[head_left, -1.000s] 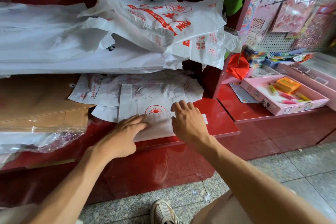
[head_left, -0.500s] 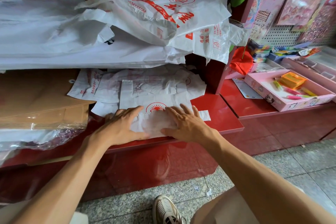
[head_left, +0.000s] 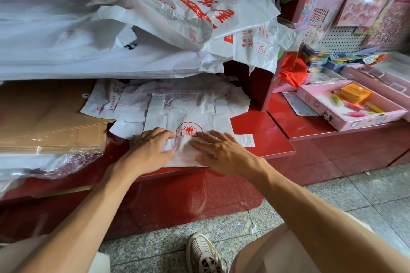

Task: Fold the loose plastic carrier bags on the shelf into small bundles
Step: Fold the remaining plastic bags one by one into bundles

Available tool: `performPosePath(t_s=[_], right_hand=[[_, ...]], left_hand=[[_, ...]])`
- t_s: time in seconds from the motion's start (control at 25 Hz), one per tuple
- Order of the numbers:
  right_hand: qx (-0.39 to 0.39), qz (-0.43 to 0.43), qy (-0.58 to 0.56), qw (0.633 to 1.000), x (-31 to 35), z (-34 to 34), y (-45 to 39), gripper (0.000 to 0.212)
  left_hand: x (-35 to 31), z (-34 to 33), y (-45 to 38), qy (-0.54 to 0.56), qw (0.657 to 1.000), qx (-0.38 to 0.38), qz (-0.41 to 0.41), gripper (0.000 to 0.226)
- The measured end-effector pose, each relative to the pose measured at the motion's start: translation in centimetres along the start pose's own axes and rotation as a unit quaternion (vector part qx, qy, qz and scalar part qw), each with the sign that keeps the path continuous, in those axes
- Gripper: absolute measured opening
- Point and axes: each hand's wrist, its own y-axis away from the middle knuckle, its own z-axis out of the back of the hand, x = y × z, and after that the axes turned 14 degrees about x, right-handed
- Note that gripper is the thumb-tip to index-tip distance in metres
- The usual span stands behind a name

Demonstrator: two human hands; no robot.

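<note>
Carrier bag (head_left: 190, 124) with the red sun-and-book logo lies flat at the front edge of the red shelf (head_left: 266, 139), on top of several other loose bags (head_left: 137, 104) spread behind it. I have my left hand (head_left: 150, 150) curled over its near left part, the fingers bunching and pinching a fold of plastic. My right hand (head_left: 221, 153) lies flat, with straight fingers pressing the near right part down just below the logo. I judge I am in the first fold, bringing the near edge up and over.

What worries me is the thin, slick film. If my flat right hand lifts early, the fold will likely spring open. If my left drags too hard, the bag could slide off the shelf lip, or pull the bags under it along. The heap of large printed bags (head_left: 199, 13) on the upper level overhangs this spot and could slump down if knocked. To the left sits a stack of brown envelopes (head_left: 51, 117) in clear wrap; to the right, a pink tray (head_left: 346, 122) of small stationery.
</note>
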Motion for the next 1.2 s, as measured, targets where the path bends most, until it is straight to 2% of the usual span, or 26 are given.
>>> performPosePath(t_s=[0.08,0.2,0.28,0.36,0.44,0.52,0.56,0.64,0.72,0.8,0.88,0.92,0.96,1.04,1.12,1.2], right_hand=[[0.024,-0.013,0.009,1.000,0.0,-0.2,0.2,0.058],[0.038,-0.016,0.021,0.999,0.3,-0.2,0.4,0.068],[0.044,-0.012,0.024,0.999,0.4,-0.1,0.5,0.079],[0.049,-0.006,0.032,0.998,0.4,-0.2,0.5,0.089],[0.062,0.002,0.056,0.997,0.1,-0.1,0.7,0.094],[0.066,0.003,0.080,0.995,-0.6,0.2,0.8,0.096],[0.073,-0.003,0.077,0.994,-1.1,0.5,1.0,0.095],[0.090,-0.012,0.018,0.996,-2.5,1.2,1.3,0.085],[0.087,-0.016,-0.109,0.990,-3.8,1.9,1.8,0.062],[0.037,-0.024,-0.188,0.981,-4.6,2.4,2.4,0.037],[-0.038,-0.038,-0.239,0.969,-4.8,2.8,2.7,0.014],[-0.075,-0.051,-0.288,0.953,-4.9,3.0,2.9,0.013],[-0.105,-0.064,-0.348,0.929,-5.0,3.2,3.0,0.021],[-0.149,-0.081,-0.449,0.877,-5.3,3.3,3.0,0.023],[-0.173,-0.121,-0.449,0.868,-5.3,3.0,2.8,0.022],[-0.180,-0.167,-0.411,0.878,-5.2,2.6,2.2,0.022]], left_hand=[[-0.2,0.0,0.3,-0.015,1.000,-0.021,0.015,0.023],[-0.2,-0.2,0.8,-0.075,0.996,-0.044,0.018,0.026],[-0.7,-0.9,1.0,-0.107,0.993,-0.037,-0.037,0.054],[-1.2,-1.7,1.3,-0.095,0.992,0.027,-0.074,0.065],[-1.0,-2.4,1.2,-0.073,0.992,0.083,-0.059,0.084],[-0.3,-2.7,1.2,-0.095,0.991,0.085,-0.050,0.113],[0.0,-2.6,1.4,-0.100,0.991,0.078,-0.053,0.117],[0.2,-1.8,1.9,-0.075,0.993,0.057,-0.071,0.106],[0.0,-0.8,2.6,-0.037,0.994,-0.010,-0.098,0.081],[0.3,-0.1,3.2,-0.015,0.994,-0.057,-0.087,0.053],[1.0,0.6,3.5,0.084,0.994,-0.064,-0.036,0.038],[1.4,0.8,3.6,0.158,0.985,-0.066,-0.011,0.038],[1.8,1.0,3.4,0.228,0.971,-0.077,0.008,0.038],[2.0,1.2,3.2,0.350,0.930,-0.113,0.027,0.039],[1.9,0.9,2.7,0.441,0.888,-0.128,0.019,0.039],[1.9,0.2,2.0,0.460,0.877,-0.134,0.032,0.036]])
